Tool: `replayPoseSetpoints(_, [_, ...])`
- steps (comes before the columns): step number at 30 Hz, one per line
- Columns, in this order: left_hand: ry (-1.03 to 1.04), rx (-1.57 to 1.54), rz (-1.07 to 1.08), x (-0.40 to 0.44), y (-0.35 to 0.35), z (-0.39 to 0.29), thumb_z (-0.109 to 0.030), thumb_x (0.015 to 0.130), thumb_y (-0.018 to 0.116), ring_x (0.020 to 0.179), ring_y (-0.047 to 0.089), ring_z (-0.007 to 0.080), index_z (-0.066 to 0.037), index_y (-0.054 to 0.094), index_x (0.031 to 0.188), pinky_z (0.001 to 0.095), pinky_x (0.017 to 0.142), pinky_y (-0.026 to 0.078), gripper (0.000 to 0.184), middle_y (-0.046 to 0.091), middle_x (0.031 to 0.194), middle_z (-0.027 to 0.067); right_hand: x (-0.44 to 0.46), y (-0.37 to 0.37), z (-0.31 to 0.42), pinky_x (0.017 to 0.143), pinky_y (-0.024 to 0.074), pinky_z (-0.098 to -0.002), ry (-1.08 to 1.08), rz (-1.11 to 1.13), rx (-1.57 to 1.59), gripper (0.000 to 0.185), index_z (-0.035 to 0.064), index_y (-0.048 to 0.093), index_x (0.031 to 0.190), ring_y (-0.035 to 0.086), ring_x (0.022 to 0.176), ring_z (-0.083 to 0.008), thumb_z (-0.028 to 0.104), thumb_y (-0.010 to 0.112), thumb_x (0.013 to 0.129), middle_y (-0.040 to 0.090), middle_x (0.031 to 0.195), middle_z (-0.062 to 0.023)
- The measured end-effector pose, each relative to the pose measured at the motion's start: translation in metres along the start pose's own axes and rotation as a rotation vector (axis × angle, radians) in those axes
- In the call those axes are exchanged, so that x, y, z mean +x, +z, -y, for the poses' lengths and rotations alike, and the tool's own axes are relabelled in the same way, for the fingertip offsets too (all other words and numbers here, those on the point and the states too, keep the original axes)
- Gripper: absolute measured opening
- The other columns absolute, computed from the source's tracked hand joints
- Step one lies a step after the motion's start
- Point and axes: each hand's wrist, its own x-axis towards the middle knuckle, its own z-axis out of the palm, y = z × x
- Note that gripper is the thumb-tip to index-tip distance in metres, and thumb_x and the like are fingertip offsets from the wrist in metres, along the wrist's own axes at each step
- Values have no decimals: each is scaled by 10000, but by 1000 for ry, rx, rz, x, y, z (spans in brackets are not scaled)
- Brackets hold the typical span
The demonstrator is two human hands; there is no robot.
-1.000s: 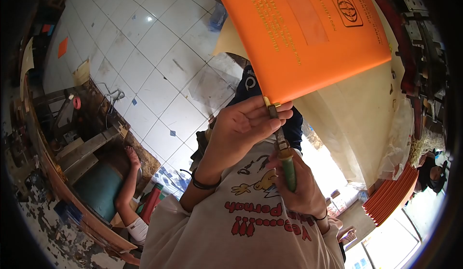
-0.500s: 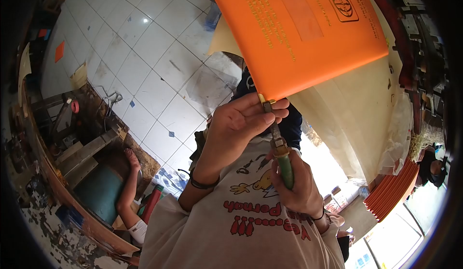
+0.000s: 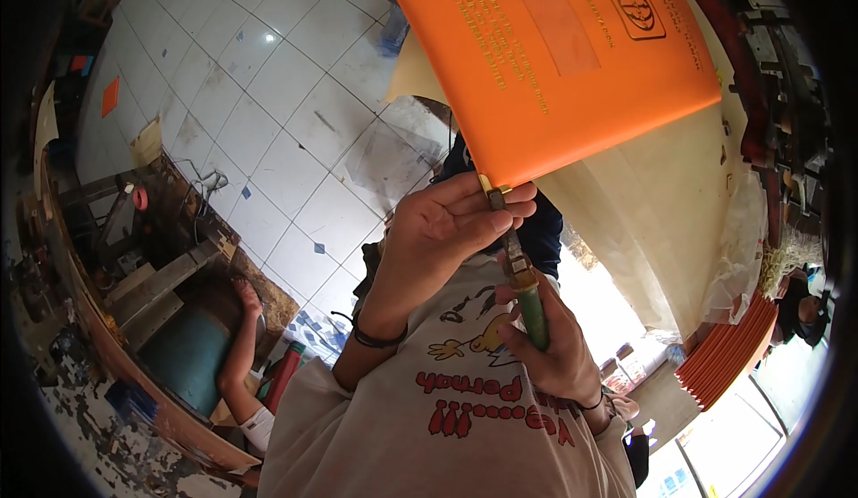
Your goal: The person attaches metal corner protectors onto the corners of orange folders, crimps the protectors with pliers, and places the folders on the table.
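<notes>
A green-handled pair of pliers (image 3: 530, 312) is in my right hand (image 3: 565, 342), its fingers wrapped round the handle. The narrow metal jaws sit at a small gold corner piece (image 3: 487, 184) on the lower corner of an orange folder (image 3: 572, 96). My left hand (image 3: 438, 234) is closed round the jaws, with the thumb in front and the fingers passing behind them beside that corner. Gold lettering, a framed emblem and a window-like panel show on the folder. The inside faces of my left fingers are partly hidden.
A pale sheet-covered surface (image 3: 635, 221) lies under and beside the folder. At right is a stack of orange folders (image 3: 728, 351). Another person's bare foot and leg (image 3: 239, 346) show at lower left, by a wooden bench (image 3: 170, 275). White tiles (image 3: 277, 123) cover the floor.
My right hand's grip on the pliers has loosened slightly, and the green handle has shifted a little. My left hand and the folder stay almost still.
</notes>
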Motion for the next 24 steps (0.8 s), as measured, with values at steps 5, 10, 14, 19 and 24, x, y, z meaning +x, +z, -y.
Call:
replayPoseSetpoints(5, [-25,-3,-8,0,0,-1,36,891,592,1118,633,303,124,478,1300,398,982,523,433,603,1236,250,-3,0,-5,1056,368,-408,-58,10,-46,438,-14,495,1286,410,1335,-393,-28,604,861,328,1468,-263])
replayPoseSetpoints(10, [-19,-1,-5,1,-3,2,42,893,583,1124,630,317,122,472,1306,406,986,522,435,595,1245,260,-3,1,-6,1094,330,-415,-106,28,-62,482,-37,457,1313,316,1407,-412,-53,587,850,205,1538,-290])
replayPoseSetpoints(14, [-31,-3,-6,0,-3,1,37,896,583,1122,630,324,119,470,1311,409,978,527,438,594,1247,260,-3,1,-4,1099,322,-420,-84,46,-51,497,-50,453,1310,311,1407,-421,-79,577,829,193,1539,-296])
replayPoseSetpoints(19, [-33,12,9,1,-5,0,27,899,586,1122,630,328,116,471,1312,413,968,533,438,592,1252,260,-2,1,-3,1102,315,-419,-83,55,-26,517,-47,454,1313,304,1411,-419,-86,582,813,187,1540,-299])
replayPoseSetpoints(24, [-40,23,19,2,-7,0,16,907,586,1123,629,332,115,470,1314,415,965,535,435,591,1253,262,-2,3,-5,1107,310,-421,-69,49,15,523,-48,453,1315,286,1419,-419,-77,593,811,243,1517,-293])
